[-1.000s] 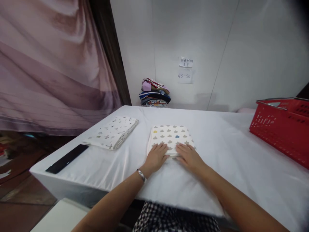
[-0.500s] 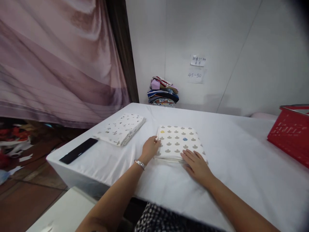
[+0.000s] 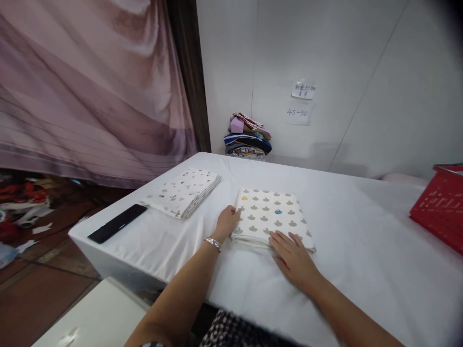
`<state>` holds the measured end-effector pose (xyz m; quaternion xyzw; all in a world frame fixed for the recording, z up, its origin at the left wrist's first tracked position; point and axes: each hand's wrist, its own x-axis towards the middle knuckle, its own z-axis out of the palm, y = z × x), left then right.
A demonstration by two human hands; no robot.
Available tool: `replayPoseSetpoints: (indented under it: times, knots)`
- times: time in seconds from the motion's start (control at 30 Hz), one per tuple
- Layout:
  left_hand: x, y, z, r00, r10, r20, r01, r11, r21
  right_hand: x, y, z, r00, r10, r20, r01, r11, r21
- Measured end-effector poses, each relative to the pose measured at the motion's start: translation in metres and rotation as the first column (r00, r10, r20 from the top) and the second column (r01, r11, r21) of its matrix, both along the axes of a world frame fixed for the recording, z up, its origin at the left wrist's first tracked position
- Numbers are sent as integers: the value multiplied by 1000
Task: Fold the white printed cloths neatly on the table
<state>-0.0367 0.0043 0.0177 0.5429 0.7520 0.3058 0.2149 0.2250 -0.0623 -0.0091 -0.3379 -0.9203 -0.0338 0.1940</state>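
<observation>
A folded white cloth [image 3: 265,217] printed with grey mushroom-like shapes, one yellow and one blue, lies flat in front of me. At its left edge, my left hand [image 3: 227,221] has its fingers curled round the border, pinching the layers. My right hand [image 3: 292,258] rests on the near right part of the cloth, fingers stretched out and lying flat. Further left is a second folded white cloth [image 3: 184,193] with small dark and grey prints, which neither hand touches.
Both cloths lie on a white-covered table [image 3: 347,231]. A black phone-like slab [image 3: 117,224] is near its left corner. A red basket [image 3: 439,207] stands at the right, and a stack of folded fabrics [image 3: 248,137] sits against the wall beyond the far edge.
The view has shifted slightly. Both hands stay on the mushroom-print cloth, whose near right corner now shows a little more beside my right hand.
</observation>
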Motion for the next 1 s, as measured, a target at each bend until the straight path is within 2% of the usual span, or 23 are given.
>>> replayPoseSetpoints:
  times: [0.1,0.2,0.3,0.4,0.47,0.53,0.6,0.67,0.77,0.87,0.93,1.0]
  knots:
    - [0,-2,1,999,-10,37,10,1000,-4,0,0,-1,1000,0,0,0,1000,5]
    - [1,-5,5,1000,-26,9,26,999,32,-1,0,-1,1000,-6,-5,6,1000,6]
    - [1,-6,7,993,-48,-109,52,998,33,-2,-1,0,1000,-22,2,22,1000,-3]
    - [1,-4,11,976,-69,-207,63,997,-35,-3,-2,3,999,-33,16,33,999,-17]
    - [5,-4,16,959,-64,-275,72,997,19,-4,-3,4,999,-41,24,42,999,-28]
    - [13,-6,21,927,-73,-368,142,976,163,-5,-3,5,998,-50,33,51,998,-41]
    - [24,-10,22,876,-141,-461,296,912,283,-7,-4,6,998,-55,42,58,996,-63]
    - [34,-14,17,808,-245,-536,445,850,282,-7,-6,8,997,-58,50,64,992,-109]
    - [40,-17,2,726,-341,-598,527,834,163,-5,-7,18,998,-51,48,61,970,-237]
    - [38,-17,-10,703,-359,-614,525,844,107,-3,4,37,998,-58,-16,48,933,-356]
    - [36,-16,-13,704,-354,-616,523,845,112,-5,22,53,992,-100,-78,66,932,-357]
    - [36,-16,-13,709,-349,-613,522,844,123,-8,48,68,980,-163,-118,120,945,-304]
